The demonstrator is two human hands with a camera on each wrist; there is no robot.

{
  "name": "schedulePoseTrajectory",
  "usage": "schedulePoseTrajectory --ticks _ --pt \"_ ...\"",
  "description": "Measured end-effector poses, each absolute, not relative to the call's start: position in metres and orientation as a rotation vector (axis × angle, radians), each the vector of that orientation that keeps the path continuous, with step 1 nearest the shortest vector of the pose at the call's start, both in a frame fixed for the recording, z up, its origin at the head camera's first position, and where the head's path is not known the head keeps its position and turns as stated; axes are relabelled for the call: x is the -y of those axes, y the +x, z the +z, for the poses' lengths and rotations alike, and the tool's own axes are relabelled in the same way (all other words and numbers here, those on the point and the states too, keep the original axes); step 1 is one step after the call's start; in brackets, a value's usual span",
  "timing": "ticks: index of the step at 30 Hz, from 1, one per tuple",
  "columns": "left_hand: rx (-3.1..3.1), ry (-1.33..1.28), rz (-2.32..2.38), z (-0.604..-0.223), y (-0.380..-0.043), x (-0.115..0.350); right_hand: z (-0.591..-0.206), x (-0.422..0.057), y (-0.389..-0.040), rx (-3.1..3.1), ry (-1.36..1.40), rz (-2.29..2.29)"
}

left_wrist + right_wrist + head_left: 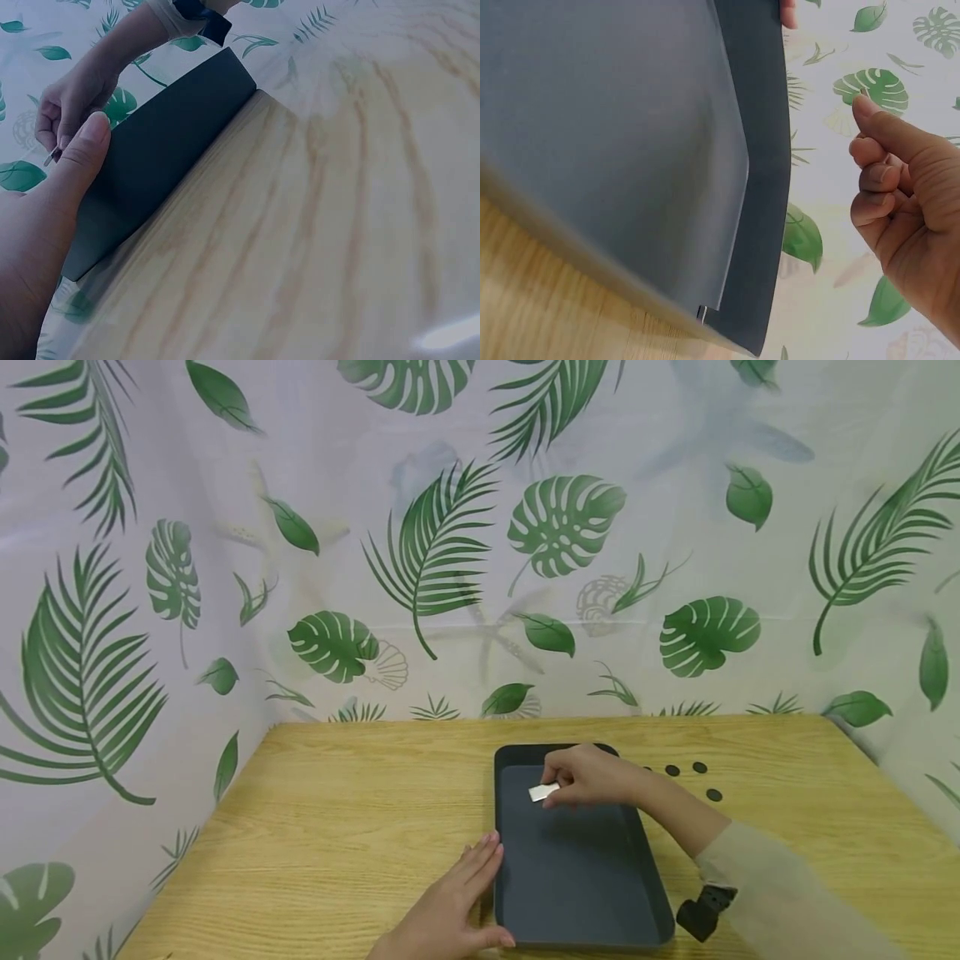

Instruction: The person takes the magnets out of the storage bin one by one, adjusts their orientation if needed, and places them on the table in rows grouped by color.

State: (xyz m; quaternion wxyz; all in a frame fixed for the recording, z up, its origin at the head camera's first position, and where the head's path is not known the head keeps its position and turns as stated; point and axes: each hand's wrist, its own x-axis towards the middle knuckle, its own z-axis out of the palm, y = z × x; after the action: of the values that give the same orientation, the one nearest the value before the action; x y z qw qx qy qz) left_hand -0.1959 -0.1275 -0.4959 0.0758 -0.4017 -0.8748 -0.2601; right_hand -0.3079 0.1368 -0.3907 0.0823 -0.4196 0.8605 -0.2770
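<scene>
A dark grey rectangular tray (577, 893) lies on the wooden table. Over its far half, my right hand (592, 774) pinches a small flat white rectangular piece (540, 792) between thumb and fingers. In the right wrist view the other fingers of that hand (900, 187) are curled in, and only a sliver of the piece shows at the thumb tip. My left hand (453, 897) rests against the tray's left side, fingers straight along the wall and thumb near the front corner. The left wrist view shows the left thumb (82, 157) overlapping the tray wall (172, 142).
Several small black discs (700, 767) lie on the table (360, 810) to the right of the tray, one partly behind the right wrist. A black strap device (705, 912) sits on the right sleeve. Behind the table hangs a leaf-patterned cloth (465, 685).
</scene>
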Motion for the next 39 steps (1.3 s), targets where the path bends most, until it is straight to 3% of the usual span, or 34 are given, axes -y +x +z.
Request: schedulePoseTrajectory --ticks 14,28,39 --pt "2.577 -1.206 -0.714 -0.497 -0.196 0.127 -0.399 -0.180 -0.283 -2.571 -1.181 -0.863" --pt "2.581 -1.216 -0.732 -0.498 -0.196 0.126 -0.403 -0.209 -0.254 -2.596 -1.387 -0.880" --pt "2.560 -1.232 -0.729 -0.500 -0.197 0.126 -0.412 -0.248 -0.248 -2.600 -1.214 -0.956"
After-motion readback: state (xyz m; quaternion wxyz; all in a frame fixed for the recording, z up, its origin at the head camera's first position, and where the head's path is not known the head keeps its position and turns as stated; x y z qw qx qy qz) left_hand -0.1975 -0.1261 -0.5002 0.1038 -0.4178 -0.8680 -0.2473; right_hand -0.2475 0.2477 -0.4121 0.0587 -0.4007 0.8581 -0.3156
